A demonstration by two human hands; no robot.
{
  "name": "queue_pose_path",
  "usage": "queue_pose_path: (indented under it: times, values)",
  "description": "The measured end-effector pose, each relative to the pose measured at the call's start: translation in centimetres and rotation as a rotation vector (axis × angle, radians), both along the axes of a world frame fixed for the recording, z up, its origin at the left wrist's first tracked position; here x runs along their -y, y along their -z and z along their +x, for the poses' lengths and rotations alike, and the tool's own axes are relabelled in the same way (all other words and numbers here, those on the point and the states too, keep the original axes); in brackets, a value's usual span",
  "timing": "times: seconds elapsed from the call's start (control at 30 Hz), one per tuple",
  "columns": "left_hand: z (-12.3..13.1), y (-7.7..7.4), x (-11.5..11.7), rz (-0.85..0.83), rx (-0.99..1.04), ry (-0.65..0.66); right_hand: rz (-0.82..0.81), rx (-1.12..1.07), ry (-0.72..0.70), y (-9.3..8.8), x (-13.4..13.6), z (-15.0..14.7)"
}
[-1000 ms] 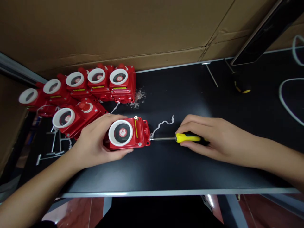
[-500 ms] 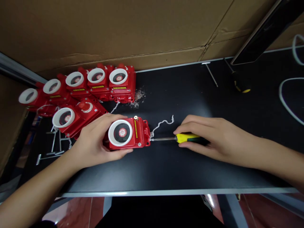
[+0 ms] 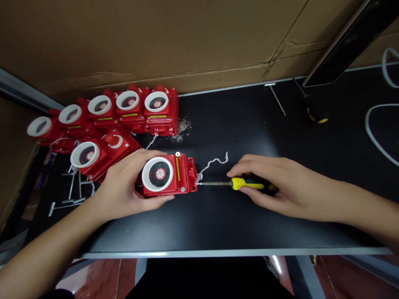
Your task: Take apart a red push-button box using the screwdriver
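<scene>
Since the earlier frame, the right thumb has slipped back along the screwdriver [image 3: 236, 183], and the handle has rolled; the red box [image 3: 175, 187] beside it stays put. From where I stand, that box lies on the black tabletop [image 3: 218, 226], clasped between the thumb and forefinger of the left hand [image 3: 123, 185]: thumb along its near side, forefinger along its far side. Between those fingertips sits a white ring [image 3: 144, 174] around a dark round window. Beyond them, at the box's far corner, a brass-coloured screw [image 3: 177, 154] stands proud.

The right hand [image 3: 283, 187] pinches the screwdriver's yellow-and-black handle between thumb and fingers; its shaft reaches leftward from them to the box's end. White cord [image 3: 213, 161] wriggles from that end towards the right forefinger. Behind the left fingers rests another red box [image 3: 104, 160], with five more [image 3: 132, 118] in a row farther back. Well beyond the right fingers lie a T-handled rod [image 3: 277, 99] and a second screwdriver [image 3: 314, 114].
</scene>
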State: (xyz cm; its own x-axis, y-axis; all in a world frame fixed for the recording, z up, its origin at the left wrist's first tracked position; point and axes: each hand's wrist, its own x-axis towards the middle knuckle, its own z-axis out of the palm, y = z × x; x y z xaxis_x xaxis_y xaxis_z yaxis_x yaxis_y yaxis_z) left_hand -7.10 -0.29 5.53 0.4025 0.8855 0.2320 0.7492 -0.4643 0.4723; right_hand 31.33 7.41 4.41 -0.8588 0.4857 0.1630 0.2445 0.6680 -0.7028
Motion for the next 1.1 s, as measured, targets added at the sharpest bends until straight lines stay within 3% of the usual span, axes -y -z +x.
queue_pose_path:
  times: [0.2,0.47,0.7,1.1]
  values:
    - [-0.08,-0.05,0.02,0.001,-0.002,-0.02,0.028,-0.087,0.029,0.15,-0.28,0.04]
    - [0.37,-0.25,0.04,-0.057,0.023,-0.04,-0.023,0.057,0.028,-0.06,0.01,0.19]
    - [0.17,-0.34,-0.02,-0.045,0.019,-0.053,0.055,-0.01,0.024,0.77,-0.35,0.43]
    - [0.28,-0.29,0.14,-0.059,0.025,-0.048,-0.031,0.007,0.051,0.05,-0.27,0.13]
